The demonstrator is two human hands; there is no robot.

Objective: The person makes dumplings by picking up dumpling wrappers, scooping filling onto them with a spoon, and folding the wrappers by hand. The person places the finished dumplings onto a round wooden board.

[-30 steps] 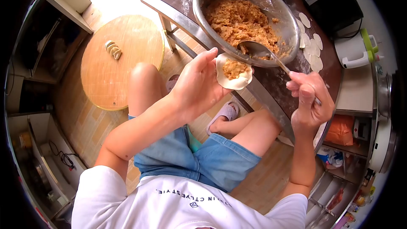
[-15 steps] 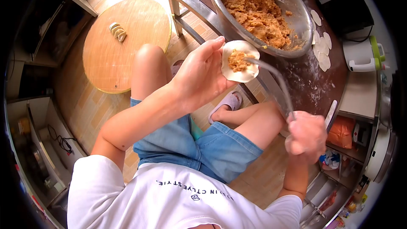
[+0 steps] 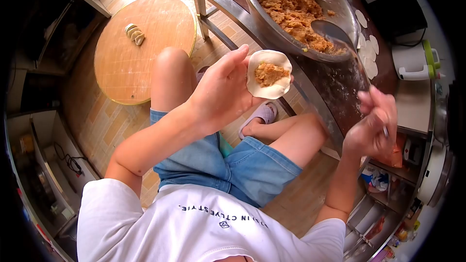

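Observation:
A round dumpling wrapper point(image 3: 253, 64) lies across the fingers of my left hand point(image 3: 223, 90), held over my lap. A lump of orange-brown filling point(image 3: 270, 74) sits in the wrapper's middle. My right hand point(image 3: 374, 125) is closed round the handle of a metal spoon point(image 3: 332, 33), whose bowl is over the near side of a large steel basin point(image 3: 272, 31). More of the same filling point(image 3: 291, 14) fills much of that basin. The spoon and right fingers are slightly blurred.
Several flat wrappers point(image 3: 369, 51) lie on the floured dark table point(image 3: 335, 85) right of the basin. Folded dumplings point(image 3: 135, 34) rest on a round woven tray point(image 3: 145, 73) at left. A white and green appliance point(image 3: 412, 62) stands at the right. Open shelves point(image 3: 48, 160) are on the left.
The spoon has left the wrapper and swung up and right to the basin, my right hand rising with it. The left hand has shifted slightly left, the filling staying on the wrapper.

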